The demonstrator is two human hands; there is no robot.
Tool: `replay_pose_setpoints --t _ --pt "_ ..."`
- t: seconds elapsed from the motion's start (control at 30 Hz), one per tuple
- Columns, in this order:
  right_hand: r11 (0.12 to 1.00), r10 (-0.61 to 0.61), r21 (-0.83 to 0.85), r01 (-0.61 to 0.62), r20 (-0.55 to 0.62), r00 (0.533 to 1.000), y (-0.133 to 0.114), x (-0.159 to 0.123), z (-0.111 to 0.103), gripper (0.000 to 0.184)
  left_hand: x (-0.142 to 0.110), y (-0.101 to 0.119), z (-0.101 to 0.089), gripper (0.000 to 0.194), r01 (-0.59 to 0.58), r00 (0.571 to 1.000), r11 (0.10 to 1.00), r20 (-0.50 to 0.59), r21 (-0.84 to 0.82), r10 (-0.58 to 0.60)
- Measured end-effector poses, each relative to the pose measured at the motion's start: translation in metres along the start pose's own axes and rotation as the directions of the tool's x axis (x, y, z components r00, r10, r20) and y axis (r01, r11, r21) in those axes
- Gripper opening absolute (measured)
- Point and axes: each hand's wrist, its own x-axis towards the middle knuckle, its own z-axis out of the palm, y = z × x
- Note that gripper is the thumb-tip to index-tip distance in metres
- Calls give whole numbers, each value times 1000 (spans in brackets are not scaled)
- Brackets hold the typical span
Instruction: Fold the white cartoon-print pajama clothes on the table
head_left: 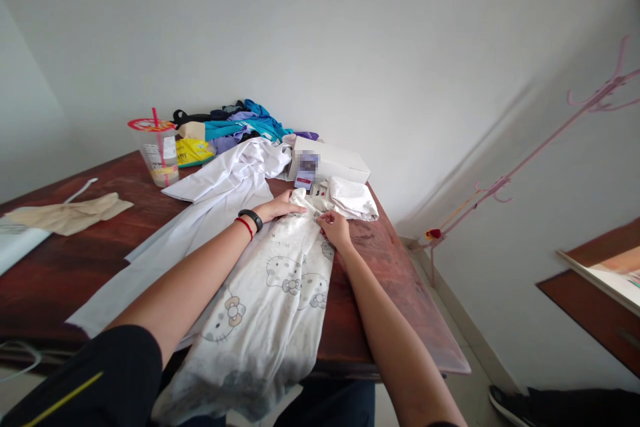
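Note:
A white garment with grey cartoon cat faces (273,293) stretches from the middle of the table down over its front edge. At its far end, my left hand (281,205) grips the bunched cloth between thumb and fingers. My right hand (334,227) pinches the garment's right side, close to the left one. To the left lies a plain white garment (220,213), partly under my left forearm. A folded white cloth (354,198) rests just beyond my right hand. What kind of clothing the printed piece is, I cannot tell.
A plastic cup with a red straw (159,157) stands at the left, beside a yellow packet (194,152). Behind are piled clothes (250,121) and a white box (335,161) with a phone (306,170) leaning on it. A pink coat rack (520,163) is at the right.

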Motion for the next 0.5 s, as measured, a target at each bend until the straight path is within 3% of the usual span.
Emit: replay_pose_setpoints --t 0.2,0.5 --pt "1000 -10 -18 10 -8 1000 3 2 0 18 7 -5 2 91 51 998 998 28 29 -52" --pt "1000 -12 -28 12 0 1000 3 3 0 19 8 -8 1 91 -23 1000 998 8 52 22"
